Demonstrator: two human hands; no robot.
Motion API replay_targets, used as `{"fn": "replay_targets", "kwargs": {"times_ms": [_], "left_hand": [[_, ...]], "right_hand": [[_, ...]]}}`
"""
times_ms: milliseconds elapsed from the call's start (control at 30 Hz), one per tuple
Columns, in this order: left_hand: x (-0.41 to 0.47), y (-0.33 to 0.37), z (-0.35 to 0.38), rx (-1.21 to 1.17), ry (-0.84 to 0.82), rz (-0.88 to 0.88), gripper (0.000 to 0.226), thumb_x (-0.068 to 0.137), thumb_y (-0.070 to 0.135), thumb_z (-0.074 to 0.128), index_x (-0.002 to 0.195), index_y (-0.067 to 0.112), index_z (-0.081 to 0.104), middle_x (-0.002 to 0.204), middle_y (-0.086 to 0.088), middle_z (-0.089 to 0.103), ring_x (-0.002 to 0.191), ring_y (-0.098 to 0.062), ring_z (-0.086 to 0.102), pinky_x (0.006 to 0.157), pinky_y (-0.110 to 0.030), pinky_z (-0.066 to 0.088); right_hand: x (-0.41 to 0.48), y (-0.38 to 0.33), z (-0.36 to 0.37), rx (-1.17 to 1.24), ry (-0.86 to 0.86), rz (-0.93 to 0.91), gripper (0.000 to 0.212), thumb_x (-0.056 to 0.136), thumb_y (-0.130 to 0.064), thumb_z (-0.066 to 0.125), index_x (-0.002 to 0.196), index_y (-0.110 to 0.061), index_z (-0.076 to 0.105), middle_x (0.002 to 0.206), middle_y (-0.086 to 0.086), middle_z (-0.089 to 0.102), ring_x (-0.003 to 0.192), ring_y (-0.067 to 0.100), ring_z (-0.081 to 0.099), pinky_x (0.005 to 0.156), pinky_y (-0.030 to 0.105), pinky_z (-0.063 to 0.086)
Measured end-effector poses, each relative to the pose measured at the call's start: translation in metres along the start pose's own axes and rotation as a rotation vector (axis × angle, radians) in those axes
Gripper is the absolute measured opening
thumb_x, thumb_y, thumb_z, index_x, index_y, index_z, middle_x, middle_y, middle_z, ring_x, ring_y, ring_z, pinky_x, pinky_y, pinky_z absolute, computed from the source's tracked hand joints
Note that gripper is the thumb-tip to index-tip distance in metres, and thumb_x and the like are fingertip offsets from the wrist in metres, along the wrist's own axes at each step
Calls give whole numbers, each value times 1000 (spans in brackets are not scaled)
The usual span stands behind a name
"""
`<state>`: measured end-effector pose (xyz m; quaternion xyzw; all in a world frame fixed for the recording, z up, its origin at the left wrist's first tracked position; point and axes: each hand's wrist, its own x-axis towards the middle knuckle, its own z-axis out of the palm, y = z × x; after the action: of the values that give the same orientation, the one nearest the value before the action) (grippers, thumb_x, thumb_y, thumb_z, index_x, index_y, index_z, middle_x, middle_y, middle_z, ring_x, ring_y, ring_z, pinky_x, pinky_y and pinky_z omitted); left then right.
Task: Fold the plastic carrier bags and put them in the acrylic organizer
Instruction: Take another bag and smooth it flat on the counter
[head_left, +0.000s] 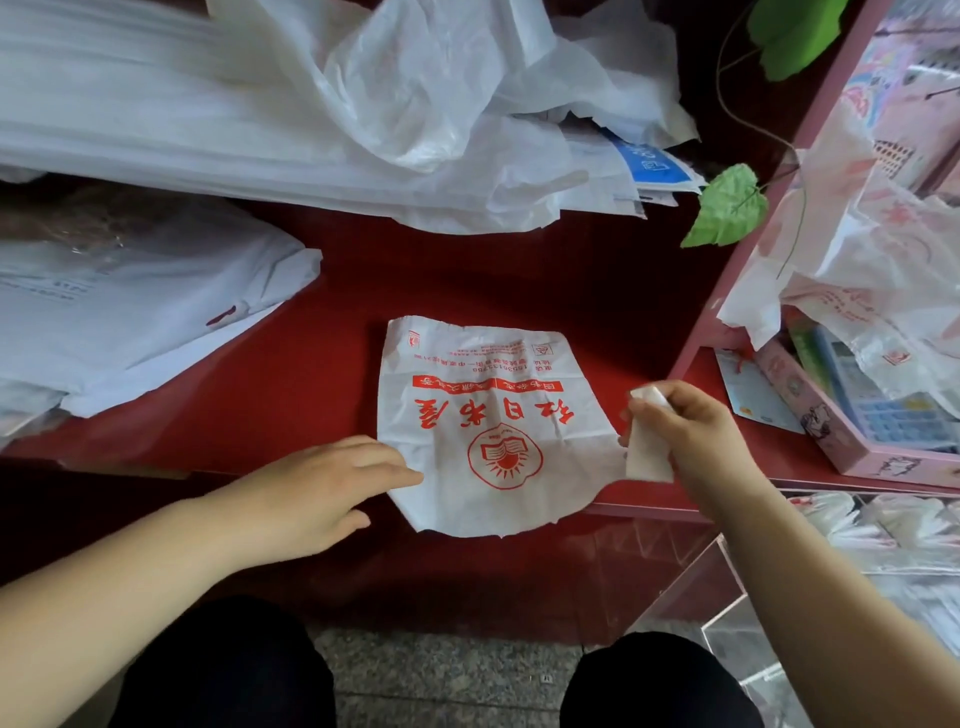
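Observation:
A white plastic carrier bag (488, 421) with red print lies flat on the red counter (332, 374), its near edge hanging over the counter's front. My left hand (332, 483) lies flat, its fingertips touching the bag's left edge. My right hand (685, 431) pinches the bag's right handle strip and holds it lifted off the counter. The clear acrylic organizer (737, 603) stands at the lower right below the counter, with folded white bags (852, 525) visible inside it.
A heap of loose white bags (363, 104) fills the back of the counter. Flat white bags (119, 312) lie at the left. A pink shelf (810, 208) rises at the right, holding more bags, a pink box (852, 447) with a calculator and green paper leaves (727, 208).

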<state>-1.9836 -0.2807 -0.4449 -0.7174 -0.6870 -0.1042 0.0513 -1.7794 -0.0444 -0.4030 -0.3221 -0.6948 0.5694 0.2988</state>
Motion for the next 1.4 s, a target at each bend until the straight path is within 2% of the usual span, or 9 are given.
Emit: {"fn": "replay_targets", "kwargs": {"times_ms": [300, 433, 500, 667, 800, 933, 1100, 1300, 1400], "left_hand": [[6, -10, 29, 8, 289, 7, 20, 74, 24, 50, 69, 22, 69, 71, 11, 60, 78, -7, 46, 77, -16, 32], [3, 4, 2, -555, 304, -244, 28, 68, 69, 55, 71, 43, 63, 102, 29, 61, 108, 13, 47, 95, -4, 27], [6, 10, -16, -859, 249, -410, 45, 51, 83, 56, 69, 43, 66, 94, 23, 67, 95, 11, 57, 87, -6, 39], [30, 3, -23, -1239, 464, -759, 15, 82, 22, 64, 68, 22, 65, 67, 12, 62, 73, -2, 55, 81, -22, 39], [36, -17, -9, -1122, 517, -1067, 17, 93, 21, 51, 79, 20, 60, 82, 8, 59, 94, -11, 50, 86, -25, 31], [31, -40, 0, -859, 492, -1241, 29, 93, 26, 52, 70, 9, 55, 70, -9, 53, 68, -20, 47, 60, -30, 31], [23, -45, 4, -650, 494, -1294, 34, 90, 28, 55, 118, 9, 54, 107, -8, 57, 106, -28, 53, 78, -28, 36], [26, -41, 9, -432, 359, -1272, 33, 88, 26, 59, 117, 13, 51, 109, -15, 60, 101, -33, 56, 76, -33, 41], [31, -36, 10, -338, 319, -1258, 30, 91, 31, 52, 117, 17, 50, 108, -11, 61, 96, -31, 57, 69, -32, 41]], "right_hand": [[19, 17, 14, -285, -84, -38, 22, 86, -6, 59, 66, -15, 58, 50, -9, 62, 46, -7, 52, 48, 5, 39], [5, 7, 4, -168, -139, -69, 21, 87, 0, 56, 68, -9, 57, 48, -2, 62, 46, 4, 58, 47, 13, 45], [5, -5, 2, -67, -144, -75, 19, 87, -1, 55, 69, -7, 56, 46, 0, 59, 41, 7, 56, 42, 16, 44], [43, -22, 28, -111, -125, -115, 22, 87, -4, 57, 67, -12, 57, 51, 0, 59, 42, 4, 55, 47, 18, 46], [89, -6, 68, -465, -250, -137, 25, 89, -9, 56, 65, -17, 58, 78, 12, 64, 48, -2, 52, 57, 18, 40], [115, 13, 100, -743, -327, -177, 18, 90, -12, 53, 95, -2, 68, 85, 3, 54, 75, 9, 49, 53, 18, 31], [117, 29, 114, -878, -292, -121, 24, 93, -19, 50, 110, -12, 64, 106, 8, 63, 91, 22, 56, 65, 22, 33], [117, 37, 107, -763, -90, -201, 45, 89, -19, 55, 131, -9, 44, 131, 9, 45, 122, 26, 41, 100, 31, 32], [96, 35, 91, -620, 138, -240, 34, 88, -13, 56, 121, -3, 53, 122, 12, 52, 114, 28, 47, 97, 35, 35]]}}
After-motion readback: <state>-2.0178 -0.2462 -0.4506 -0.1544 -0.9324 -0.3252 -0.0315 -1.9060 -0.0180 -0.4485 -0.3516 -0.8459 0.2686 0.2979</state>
